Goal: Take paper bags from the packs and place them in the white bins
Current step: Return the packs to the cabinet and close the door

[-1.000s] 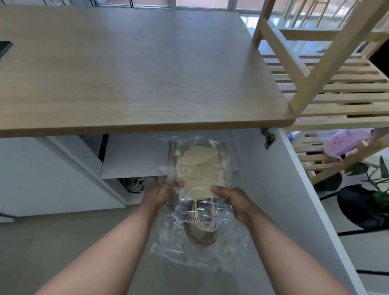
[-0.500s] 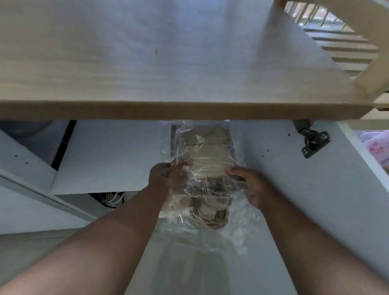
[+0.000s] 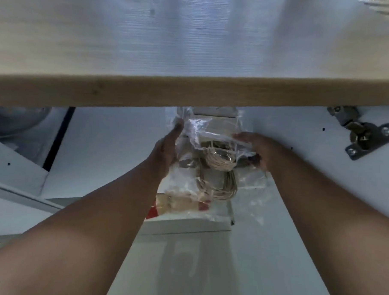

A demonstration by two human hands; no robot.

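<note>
A clear plastic pack of paper bags (image 3: 207,152), with tan twine handles showing through the wrap, is held under the wooden tabletop's front edge. My left hand (image 3: 167,146) grips the pack's left side and my right hand (image 3: 256,147) grips its right side. The pack's far end is hidden behind the tabletop edge. Below the pack sits a white bin (image 3: 185,224); brown paper with red marks shows inside it, partly covered by the pack.
The wooden tabletop (image 3: 193,47) fills the upper half of the view, its front edge just above my hands. An open white cabinet door (image 3: 320,197) with a metal hinge (image 3: 365,134) stands at the right. White cabinet panels (image 3: 95,156) lie to the left.
My head has come lower and closer to the cabinet opening. Both hands have carried the pack forward under the tabletop, over the white bin, which now shows below it.
</note>
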